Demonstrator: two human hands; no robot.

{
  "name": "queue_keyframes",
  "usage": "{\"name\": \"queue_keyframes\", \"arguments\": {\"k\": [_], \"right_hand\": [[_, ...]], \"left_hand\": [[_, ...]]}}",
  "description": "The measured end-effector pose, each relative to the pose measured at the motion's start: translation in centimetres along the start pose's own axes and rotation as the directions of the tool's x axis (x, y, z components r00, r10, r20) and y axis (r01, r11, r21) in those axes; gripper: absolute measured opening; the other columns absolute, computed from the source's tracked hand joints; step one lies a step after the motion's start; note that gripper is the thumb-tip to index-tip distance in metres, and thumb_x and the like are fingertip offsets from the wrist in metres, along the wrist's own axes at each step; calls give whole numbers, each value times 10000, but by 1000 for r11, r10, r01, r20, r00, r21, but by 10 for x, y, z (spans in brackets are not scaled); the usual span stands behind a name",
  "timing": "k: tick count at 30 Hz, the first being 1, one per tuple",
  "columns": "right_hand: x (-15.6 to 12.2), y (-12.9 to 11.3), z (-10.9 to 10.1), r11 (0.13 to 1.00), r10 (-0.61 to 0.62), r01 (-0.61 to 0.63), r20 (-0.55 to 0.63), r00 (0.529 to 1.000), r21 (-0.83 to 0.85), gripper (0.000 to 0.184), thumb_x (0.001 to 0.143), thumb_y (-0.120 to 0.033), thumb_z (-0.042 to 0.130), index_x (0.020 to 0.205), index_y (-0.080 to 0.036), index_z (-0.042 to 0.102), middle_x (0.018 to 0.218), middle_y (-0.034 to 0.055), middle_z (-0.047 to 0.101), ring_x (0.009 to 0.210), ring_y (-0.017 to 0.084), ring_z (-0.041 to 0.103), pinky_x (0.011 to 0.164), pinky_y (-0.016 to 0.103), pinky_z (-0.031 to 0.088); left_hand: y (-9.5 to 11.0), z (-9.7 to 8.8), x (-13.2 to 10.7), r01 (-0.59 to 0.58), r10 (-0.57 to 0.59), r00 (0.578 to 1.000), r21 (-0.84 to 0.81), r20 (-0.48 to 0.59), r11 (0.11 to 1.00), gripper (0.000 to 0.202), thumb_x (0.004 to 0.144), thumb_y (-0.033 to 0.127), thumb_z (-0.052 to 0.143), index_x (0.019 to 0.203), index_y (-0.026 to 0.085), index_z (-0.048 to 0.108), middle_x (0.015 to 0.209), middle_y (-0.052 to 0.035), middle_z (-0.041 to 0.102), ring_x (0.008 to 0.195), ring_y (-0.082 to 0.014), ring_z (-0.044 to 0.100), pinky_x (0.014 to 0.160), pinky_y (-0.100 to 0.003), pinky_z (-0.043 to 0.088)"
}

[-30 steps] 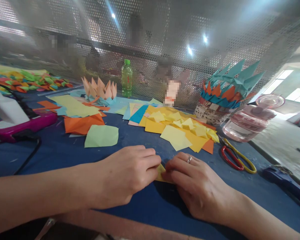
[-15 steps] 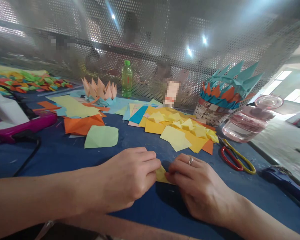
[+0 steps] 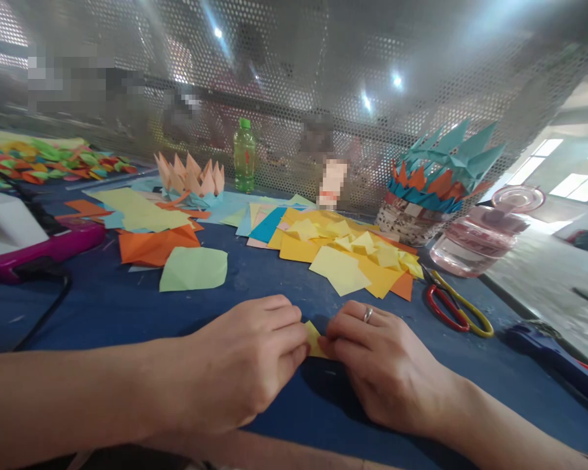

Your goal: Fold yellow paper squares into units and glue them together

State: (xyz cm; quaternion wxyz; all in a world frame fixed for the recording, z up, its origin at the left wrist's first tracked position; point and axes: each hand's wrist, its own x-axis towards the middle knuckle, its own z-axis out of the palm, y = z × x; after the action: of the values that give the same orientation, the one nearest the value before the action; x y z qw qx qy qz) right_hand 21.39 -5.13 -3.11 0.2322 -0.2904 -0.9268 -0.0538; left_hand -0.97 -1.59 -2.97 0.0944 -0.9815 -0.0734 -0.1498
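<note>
Pinching a small piece of yellow paper (image 3: 314, 339) between them, the left hand (image 3: 240, 359) and right hand (image 3: 382, 359) press close together over the blue tabletop (image 3: 102, 313), with red-and-yellow-handled scissors (image 3: 448, 307) ahead and right of the grip and a heap of yellow paper squares (image 3: 343, 251) straight ahead.

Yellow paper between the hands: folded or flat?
Looks folded: the yellow paper shows as a small wedge pinched between left hand and right hand, mostly hidden.

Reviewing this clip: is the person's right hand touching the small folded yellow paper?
Touching: the head view shows the right hand with its fingers pressed against the small folded yellow paper, whose edge disappears beneath them.
</note>
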Motion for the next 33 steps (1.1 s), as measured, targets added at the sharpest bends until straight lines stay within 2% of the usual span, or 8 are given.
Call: {"name": "queue_keyframes", "arguments": {"k": [4, 16, 22, 24, 27, 30, 33], "right_hand": [[0, 0, 0, 1000, -4, 5, 1, 1000, -14, 257, 802, -3, 445, 647, -121, 613, 722, 88, 604, 675, 180, 473, 580, 310, 412], [0, -1, -1, 999, 9, -9, -7, 1000, -35, 257, 781, -8, 435, 647, -137, 612, 693, 79, 595, 652, 179, 461, 545, 309, 393], [0, 0, -1, 999, 23, -24, -15, 1000, -40, 272, 812, -21, 424, 669, -152, 615, 699, 76, 604, 664, 187, 474, 559, 313, 394], [-1, 2, 0, 997, 72, -72, -55, 996, -15, 274, 835, -19, 423, 697, -154, 618, 714, 70, 613, 688, 188, 491, 592, 315, 406], [0, 3, 1, 968, 243, -234, -103, 964, 92, 230, 864, -33, 441, 816, -158, 628, 807, 63, 637, 779, 195, 532, 693, 332, 443], [3, 1, 3, 902, 401, -389, -32, 915, 185, 142, 914, -122, 497, 912, -188, 623, 868, 44, 641, 820, 195, 551, 753, 349, 453], [6, -1, 5, 846, 486, -486, 57, 872, 219, 30, 909, -217, 602, 899, -220, 630, 871, 20, 643, 837, 195, 573, 758, 346, 451]], "left_hand": [[3, 0, -4, 42, -42, 999, 18, 0, 999, 37, 788, 134, 606, 815, 123, 628, 745, -33, 543, 703, -200, 432, 657, -392, 339], [1, 0, -4, 114, -114, 989, 4, -94, 993, 104, 772, 89, 556, 718, 158, 612, 663, -23, 547, 651, -193, 434, 607, -369, 322], [-3, 0, -6, 123, -129, 986, -66, -108, 990, 175, 770, 61, 516, 787, 163, 656, 666, -20, 567, 658, -190, 473, 622, -356, 337], [-6, -1, -5, 149, -162, 980, -117, -117, 982, 216, 768, 49, 490, 794, 175, 664, 652, -15, 564, 653, -186, 482, 621, -350, 338], [-9, -2, -5, 171, -189, 977, -163, -100, 972, 248, 763, 35, 468, 787, 184, 666, 669, -16, 585, 670, -182, 503, 632, -348, 345], [-11, -2, -4, 162, -176, 982, -171, -70, 972, 244, 764, 29, 469, 781, 182, 660, 716, -25, 611, 699, -184, 523, 654, -351, 352], [-12, -2, -4, 164, -175, 983, -187, -46, 969, 239, 770, 24, 471, 782, 181, 651, 732, -28, 616, 694, -182, 521, 656, -348, 356]]}}
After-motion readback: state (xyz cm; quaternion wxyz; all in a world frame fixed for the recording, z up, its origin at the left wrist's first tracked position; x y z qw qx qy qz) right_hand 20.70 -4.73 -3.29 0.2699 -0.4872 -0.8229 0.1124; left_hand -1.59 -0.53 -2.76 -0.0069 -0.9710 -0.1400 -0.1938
